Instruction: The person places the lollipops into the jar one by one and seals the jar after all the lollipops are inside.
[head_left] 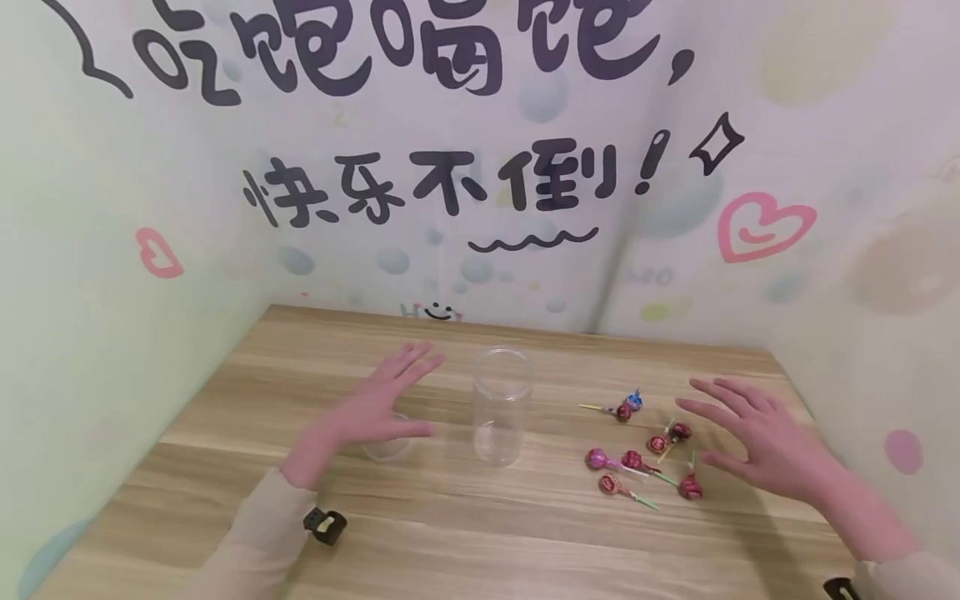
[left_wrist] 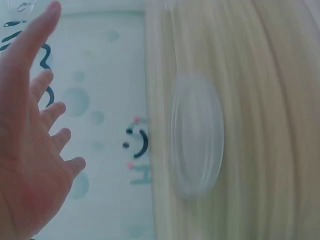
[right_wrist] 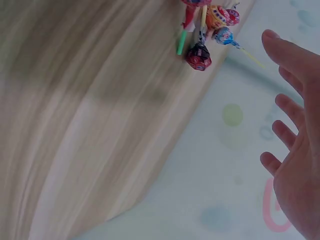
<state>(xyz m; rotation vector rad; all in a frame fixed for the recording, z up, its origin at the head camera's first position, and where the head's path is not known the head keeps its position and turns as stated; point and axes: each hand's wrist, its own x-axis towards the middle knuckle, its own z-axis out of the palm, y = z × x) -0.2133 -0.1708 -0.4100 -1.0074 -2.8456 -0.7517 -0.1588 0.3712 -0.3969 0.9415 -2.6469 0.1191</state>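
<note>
Both spread, the left hand (head_left: 378, 408) near the round lid (left_wrist: 198, 135) and right hand (head_left: 761, 433) near wrapped lollipops (head_left: 632, 460) flank the clear plastic jar (head_left: 501, 408), the sticks (head_left: 647, 503) probably offering the surest pinch.

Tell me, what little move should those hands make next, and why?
Perhaps the right hand should lower and pinch the red-wrapped, round lollipop nearest to it in the head view: that hand is empty, and the clear, cylindrical plastic jar stands upright, with what looks like its round, clear plastic lid lying apart from it.
</note>
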